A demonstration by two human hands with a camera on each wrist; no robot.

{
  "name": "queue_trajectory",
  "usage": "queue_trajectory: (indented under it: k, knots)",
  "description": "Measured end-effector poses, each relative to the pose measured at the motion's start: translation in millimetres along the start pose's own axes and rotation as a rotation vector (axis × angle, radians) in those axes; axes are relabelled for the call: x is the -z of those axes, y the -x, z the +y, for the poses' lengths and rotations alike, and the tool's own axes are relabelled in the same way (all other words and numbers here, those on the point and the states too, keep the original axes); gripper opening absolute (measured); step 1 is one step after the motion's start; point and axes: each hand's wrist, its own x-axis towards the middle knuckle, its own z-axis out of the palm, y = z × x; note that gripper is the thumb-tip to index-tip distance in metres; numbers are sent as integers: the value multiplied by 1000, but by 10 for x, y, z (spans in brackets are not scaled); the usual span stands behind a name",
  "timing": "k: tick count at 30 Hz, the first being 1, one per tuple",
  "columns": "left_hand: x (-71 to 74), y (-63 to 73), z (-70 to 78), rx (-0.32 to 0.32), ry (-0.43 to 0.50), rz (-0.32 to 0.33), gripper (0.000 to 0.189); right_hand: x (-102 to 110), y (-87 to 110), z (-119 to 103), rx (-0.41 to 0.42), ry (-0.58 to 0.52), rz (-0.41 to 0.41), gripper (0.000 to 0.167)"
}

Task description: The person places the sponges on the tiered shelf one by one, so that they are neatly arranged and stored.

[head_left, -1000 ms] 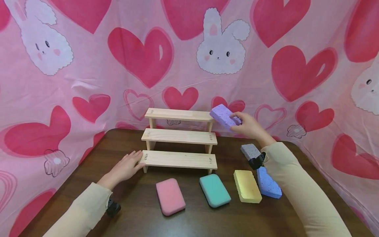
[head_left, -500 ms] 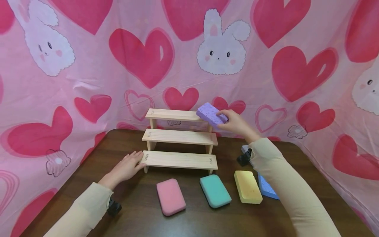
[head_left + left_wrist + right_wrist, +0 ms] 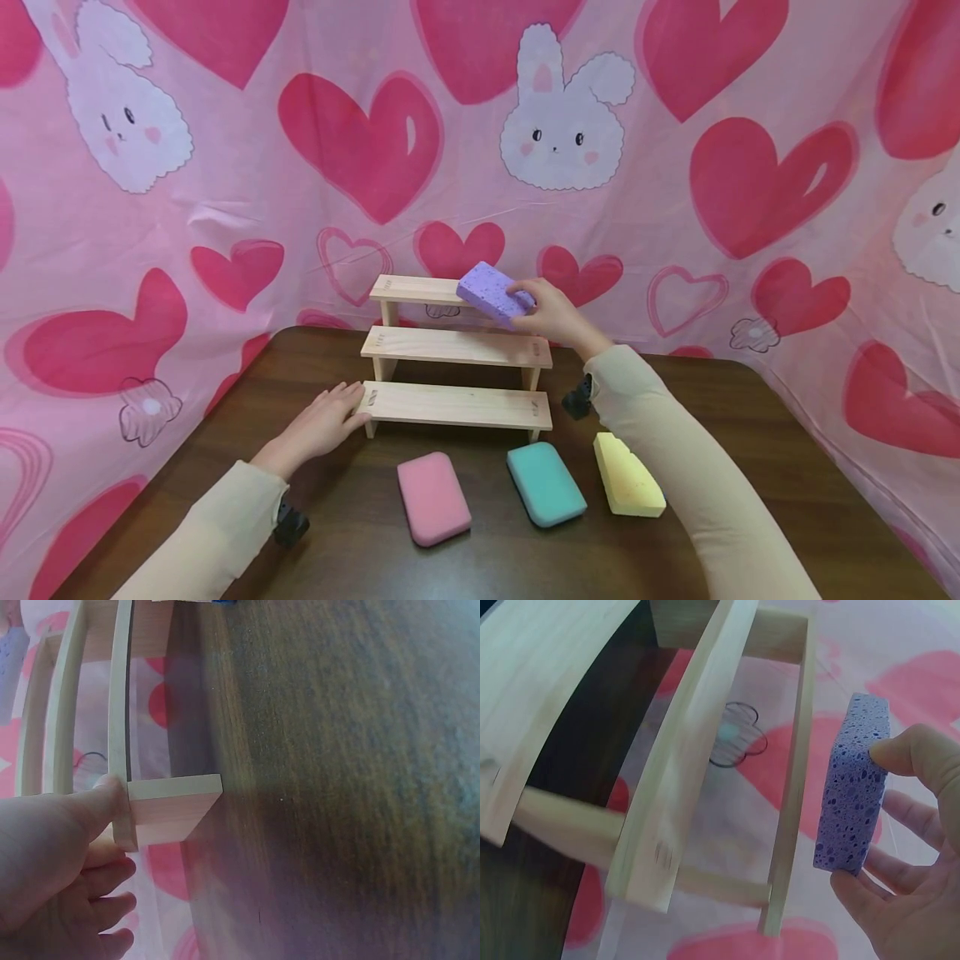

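Observation:
A three-tier wooden step shelf (image 3: 459, 403) stands on the table. My left hand (image 3: 321, 421) holds the left end of its lowest step; in the left wrist view the thumb lies at the board's corner with the index finger beside it. My right hand (image 3: 555, 315) grips a purple speckled sponge (image 3: 491, 292) between thumb and fingers. In the head view that sponge overlaps the right part of the top step. The right wrist view has the sponge (image 3: 853, 791) apart from the top board, with a gap between them.
A pink sponge (image 3: 433, 500), a teal sponge (image 3: 546, 485) and a yellow sponge (image 3: 627, 477) lie on the dark wooden table (image 3: 330, 533) before the shelf. A pink cloth (image 3: 465, 183) with hearts and rabbits hangs behind.
My right hand has carried the purple sponge left, from beside the top step's right end to over its right part. The right arm now covers the grey and blue sponges. My left hand stays put.

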Motion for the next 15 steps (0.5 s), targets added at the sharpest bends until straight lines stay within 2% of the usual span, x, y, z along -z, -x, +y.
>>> queue_trajectory:
  k: [15]
  knots:
    - [0, 3, 3, 0, 2, -5, 57, -309, -244, -167, 93, 7, -6, 43]
